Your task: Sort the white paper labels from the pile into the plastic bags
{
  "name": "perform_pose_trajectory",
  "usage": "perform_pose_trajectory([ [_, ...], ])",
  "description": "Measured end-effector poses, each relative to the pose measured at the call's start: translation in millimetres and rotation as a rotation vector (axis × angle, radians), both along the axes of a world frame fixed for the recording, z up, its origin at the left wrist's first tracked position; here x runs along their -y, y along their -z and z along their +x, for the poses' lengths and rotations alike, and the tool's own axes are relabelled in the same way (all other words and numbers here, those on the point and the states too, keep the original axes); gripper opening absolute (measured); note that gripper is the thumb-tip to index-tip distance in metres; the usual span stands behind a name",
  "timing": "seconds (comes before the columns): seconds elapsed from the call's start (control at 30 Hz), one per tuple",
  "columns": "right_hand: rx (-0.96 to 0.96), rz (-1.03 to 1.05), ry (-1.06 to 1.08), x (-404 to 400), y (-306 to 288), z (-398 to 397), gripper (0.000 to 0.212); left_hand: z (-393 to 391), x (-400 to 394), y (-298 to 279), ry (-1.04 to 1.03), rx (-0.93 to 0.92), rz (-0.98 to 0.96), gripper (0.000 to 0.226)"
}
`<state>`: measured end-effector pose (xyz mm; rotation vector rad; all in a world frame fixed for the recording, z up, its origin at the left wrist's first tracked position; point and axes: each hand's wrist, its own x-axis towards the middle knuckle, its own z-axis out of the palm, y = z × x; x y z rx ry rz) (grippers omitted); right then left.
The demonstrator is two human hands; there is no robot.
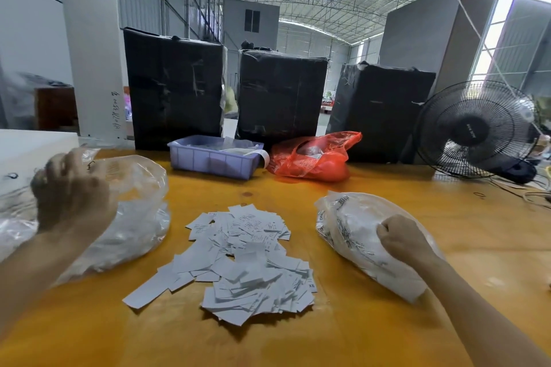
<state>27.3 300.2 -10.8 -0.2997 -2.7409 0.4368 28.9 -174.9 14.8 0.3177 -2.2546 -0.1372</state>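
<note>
On the left, the left hand (71, 191) is raised and blurred over a clear plastic bag (131, 217) lying on the yellow table (387, 322); its fingers are curled, but whether they grip the bag's edge I cannot tell. In the middle sits the pile of white paper labels (247, 259), loose on the tabletop between the two bags. Behind it stand a purple tray (211, 156) and a red bag (313, 158). On the right, the right hand (402, 238) is fisted, resting on a second, printed plastic bag (348, 229).
</note>
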Motion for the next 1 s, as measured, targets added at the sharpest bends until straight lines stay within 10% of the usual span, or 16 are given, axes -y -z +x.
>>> perform_pose_trajectory([
  [0.1,-0.261,-0.377,-0.12,22.3,-14.6,20.3,0.042,23.2,-52.9,-8.7,0.319,-0.127,-0.06,0.036],
  [0.23,0.14,-1.254,-0.499,79.0,-29.3,43.6,0.035,61.4,-118.9,-17.0,0.977,0.305,0.765,0.04],
  [0.4,0.557,-1.212,-0.826,137.3,-16.3,51.8,0.029,66.0,-146.6,13.6,1.174,0.687,1.223,0.101],
  [0.6,0.695,-1.18,-0.826,168.5,-8.6,54.7,0.02,63.8,-136.9,33.6,1.18,0.601,1.271,0.032],
  [0.87,0.626,-1.212,-0.807,166.0,-2.2,42.4,0.067,59.7,-139.3,35.9,0.978,0.403,1.346,0.023],
  [1.0,0.351,-0.981,-0.786,166.4,-1.1,45.9,0.048,57.5,-136.7,40.0,0.947,0.362,1.323,0.023],
])
